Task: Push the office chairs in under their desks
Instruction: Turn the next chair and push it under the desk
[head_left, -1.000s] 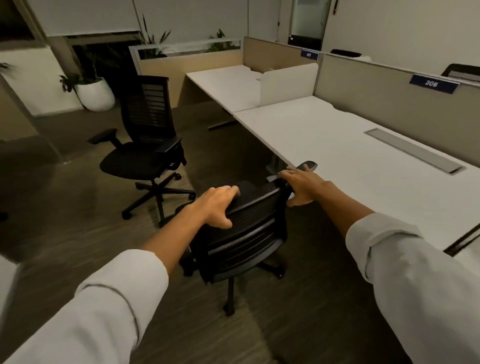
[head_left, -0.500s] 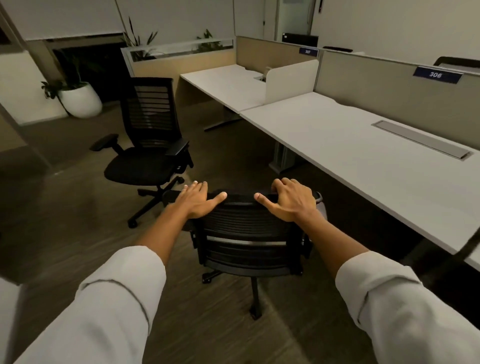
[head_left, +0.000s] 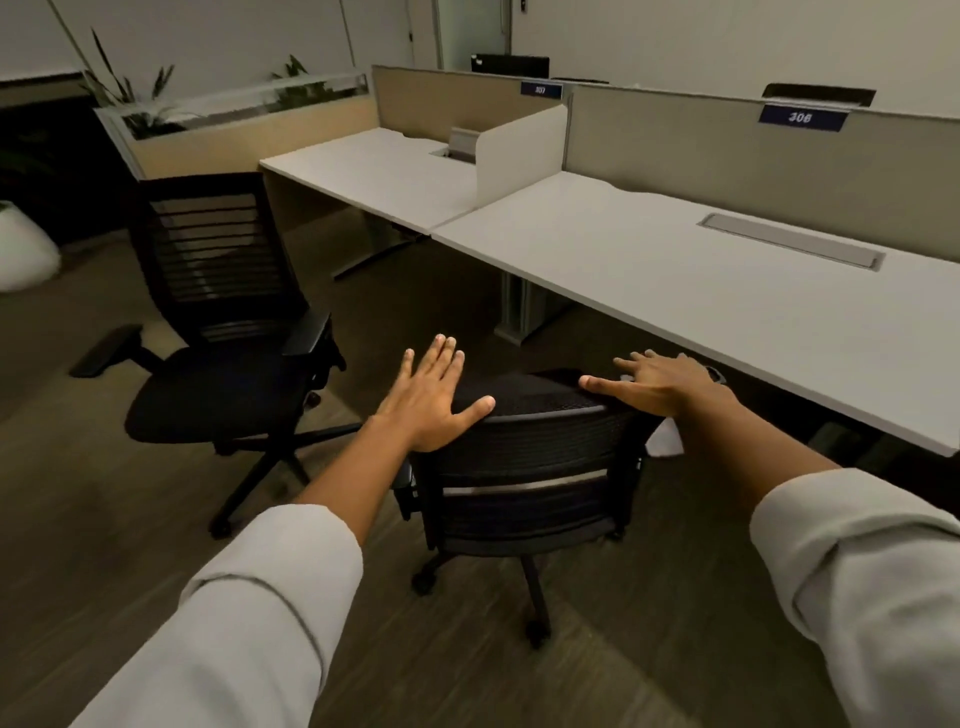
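Both hands lie flat with fingers straight on the top of the near chair's backrest (head_left: 540, 447), left hand (head_left: 431, 400) at its left corner, right hand (head_left: 660, 384) at its right. The chair stands just off the worktop's (head_left: 727, 291) front edge; pushing evenly with both palms should roll it straight under. The second chair (head_left: 218, 332) waits well apart.

Open-plan office, white desks (head_left: 701, 291), numbered partition panels (head_left: 727, 150), black swivel chairs (head_left: 223, 322), planter box (head_left: 234, 135)

Dim, warm indoor light (perhaps from overhead), soft motion blur, wide-angle bending at the edges.
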